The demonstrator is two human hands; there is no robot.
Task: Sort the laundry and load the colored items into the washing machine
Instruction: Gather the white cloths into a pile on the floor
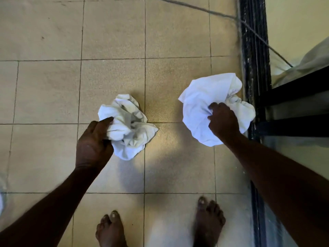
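I look straight down at a tan tiled floor (110, 77). My left hand (94, 141) grips a crumpled white cloth (130, 129), bunched up just right of the fingers and held over the floor. My right hand (222, 120) grips a second, larger white cloth (201, 102) from above, close to the dark door track. Both cloths are plain white with no colour showing. No washing machine or coloured laundry is in view.
A black sliding-door track (252, 68) runs down the right side, with a dark frame (293, 104) and pale fabric (313, 59) beyond it. A thin cord (204, 11) crosses the floor at the top. My bare feet (110, 229) stand at the bottom edge.
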